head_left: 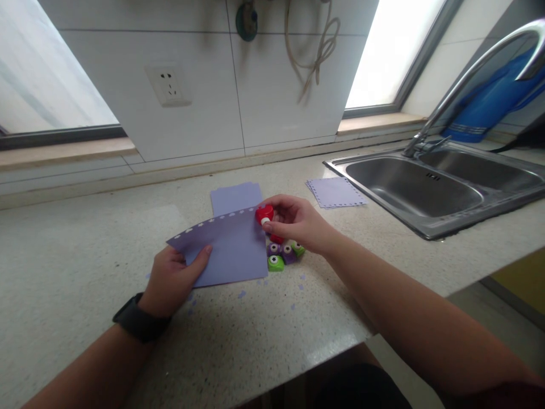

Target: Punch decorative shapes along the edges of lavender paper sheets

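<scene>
A purple sheet (232, 250) is raised off the counter, with a row of small punched shapes along its far edge. My left hand (176, 275) grips its left side, thumb on top. In my right hand (293, 221) is a red craft punch (264, 215), held at the sheet's far right corner. Below that hand, several small green and purple punches (276, 262) sit on the counter, close to the sheet's right edge. Little purple paper bits (242, 294) lie scattered in front of the sheet.
Behind the sheet is a stack of plain purple paper (236, 197). Sheets with punched edges (336, 192) lie at the right, beside the steel sink (415, 179). A tiled wall with a socket (169, 85) stands behind the speckled counter (85, 244).
</scene>
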